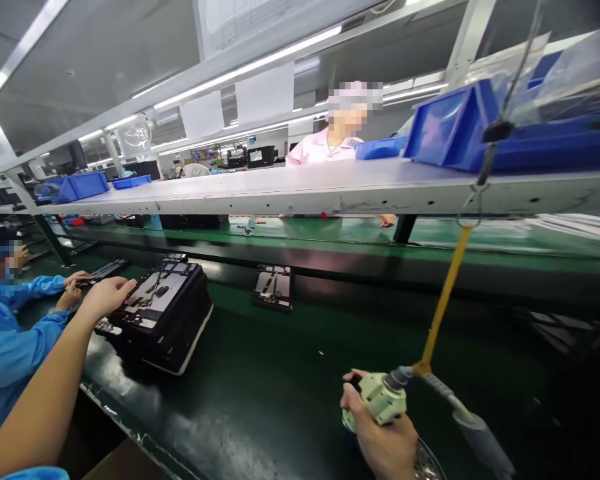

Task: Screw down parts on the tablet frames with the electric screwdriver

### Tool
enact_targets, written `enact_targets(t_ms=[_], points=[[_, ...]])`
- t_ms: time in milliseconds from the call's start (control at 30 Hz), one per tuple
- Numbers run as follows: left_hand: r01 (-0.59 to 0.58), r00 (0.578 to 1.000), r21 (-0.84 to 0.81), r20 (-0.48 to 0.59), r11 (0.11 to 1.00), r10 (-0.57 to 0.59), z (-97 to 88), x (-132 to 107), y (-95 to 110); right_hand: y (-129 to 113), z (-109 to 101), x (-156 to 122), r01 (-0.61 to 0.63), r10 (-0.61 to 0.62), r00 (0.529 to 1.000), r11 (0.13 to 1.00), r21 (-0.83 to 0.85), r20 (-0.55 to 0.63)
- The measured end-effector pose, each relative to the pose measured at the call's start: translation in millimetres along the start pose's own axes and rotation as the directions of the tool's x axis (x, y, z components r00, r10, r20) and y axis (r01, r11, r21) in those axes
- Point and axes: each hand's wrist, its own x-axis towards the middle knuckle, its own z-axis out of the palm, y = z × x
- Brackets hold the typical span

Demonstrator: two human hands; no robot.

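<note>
My left hand [107, 297] is at the left edge of the top unit in a stack of flat black device units [165, 320]. Its thumb lies over the top unit's edge; the other fingers are mostly hidden. Silvery plates and dark strips show on the stack's upper face [163, 290]. Low at the right, my right hand [380, 427] is wrapped round a pale green electric screwdriver [380, 398]. A grey cable [445, 393] and a yellow strap [447, 293] run from the tool's end. I cannot see its tip.
One similar black unit [274, 288] lies alone on the dark green bench [260, 373]. A co-worker in blue sleeves [25, 333] handles a dark part at the left. Across the bench stands a person in pink [325, 148]. Blue bins [450, 127] sit on the overhead shelf [260, 187].
</note>
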Motion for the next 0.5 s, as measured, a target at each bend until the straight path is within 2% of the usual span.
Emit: enact_targets(t_ms=[100, 267, 367, 500], points=[[0.014, 0.992, -0.077, 0.124, 0.997, -0.004, 7.1, 8.8, -15.9, -2.7, -0.9, 2.6, 0.009, -0.009, 1.000, 1.000, -0.008, -0.024], [0.117, 0.977, -0.263, 0.203, 0.958, -0.064, 22.5, 8.2, -21.3, -2.8, -0.8, 6.1, -0.025, 0.025, 0.999, 1.000, 0.002, -0.025], [0.184, 0.971, -0.394, 0.216, 0.901, -0.104, 19.3, 8.8, -21.3, 1.1, -0.4, 7.9, -0.027, 0.027, 0.999, 1.000, -0.003, -0.025], [0.224, 0.969, -0.571, 0.214, 0.790, -0.121, 4.2, 5.9, -10.0, 11.3, 0.9, 10.4, -0.014, 0.014, 1.000, 1.000, -0.008, -0.012]])
